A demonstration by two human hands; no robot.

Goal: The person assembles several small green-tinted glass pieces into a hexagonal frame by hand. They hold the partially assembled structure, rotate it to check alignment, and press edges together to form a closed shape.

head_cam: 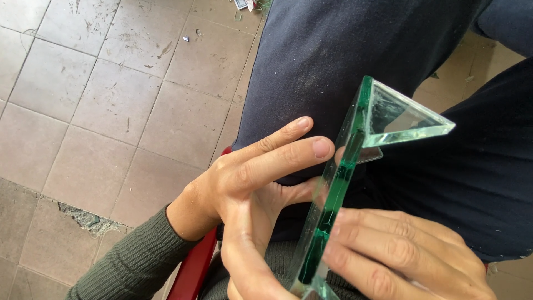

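A thick, clear triangular glass piece [400,119] with a green-tinted edge stands tilted over my lap, seen nearly edge-on, with one pointed corner at the right. My left hand [250,172], in a green ribbed sleeve, reaches from the lower left. Its two fingertips press on the glass's long green edge and its thumb lies behind the pane. My right hand [400,255] grips the lower part of the glass from the right, fingers wrapped against the edge. The bottom end of the glass runs out of view.
My legs in dark trousers [333,55] fill the upper right. A red seat edge [194,266] shows under my left wrist. Dirty beige floor tiles [111,100] lie to the left, with a broken patch [83,219] and small shards [186,39] near the top.
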